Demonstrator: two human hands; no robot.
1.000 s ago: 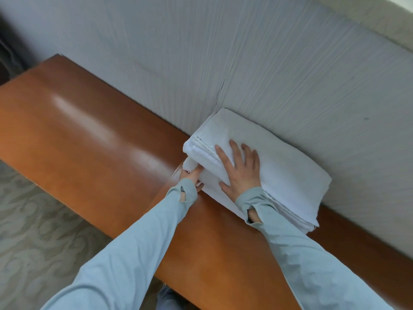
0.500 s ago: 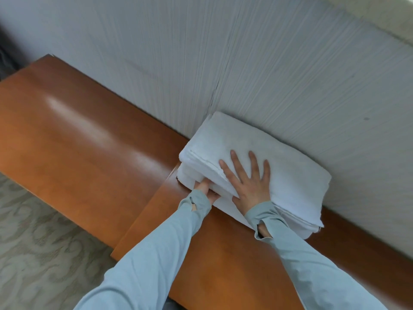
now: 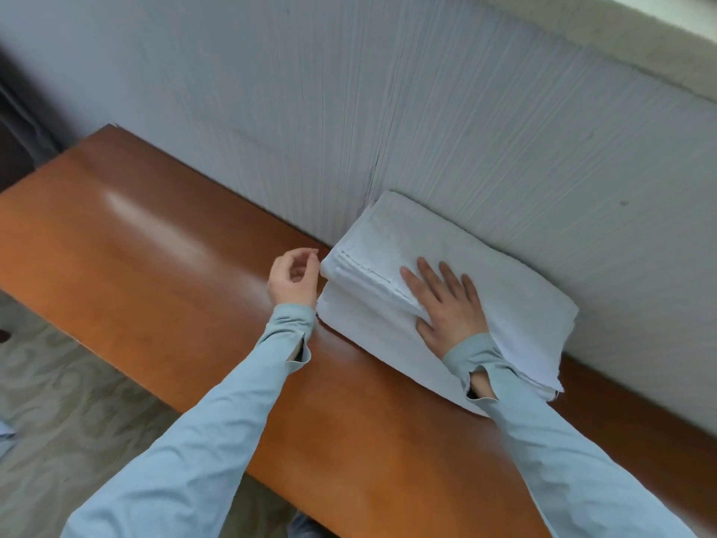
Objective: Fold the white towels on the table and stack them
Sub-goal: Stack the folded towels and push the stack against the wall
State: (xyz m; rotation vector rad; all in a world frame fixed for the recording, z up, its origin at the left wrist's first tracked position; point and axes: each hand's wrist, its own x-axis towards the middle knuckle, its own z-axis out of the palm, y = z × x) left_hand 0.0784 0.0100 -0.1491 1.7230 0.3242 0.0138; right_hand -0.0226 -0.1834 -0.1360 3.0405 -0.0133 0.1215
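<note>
A stack of folded white towels [image 3: 500,281] lies on the brown wooden table [image 3: 163,266], pushed against the grey wall. My right hand [image 3: 446,308] rests flat on top of the stack near its front edge, fingers spread and straight. My left hand [image 3: 293,279] hovers just left of the stack's corner, above the table, fingers loosely curled and holding nothing. It is apart from the towels.
The ribbed grey wall [image 3: 426,130] runs right behind the table. Patterned carpet [image 3: 50,390] lies below the table's front edge. The table's bare left half [image 3: 116,234] stretches away to the left.
My left hand has let go of the stack's lower front corner and lifted away to the left. My right hand stays pressed on top of the towels.
</note>
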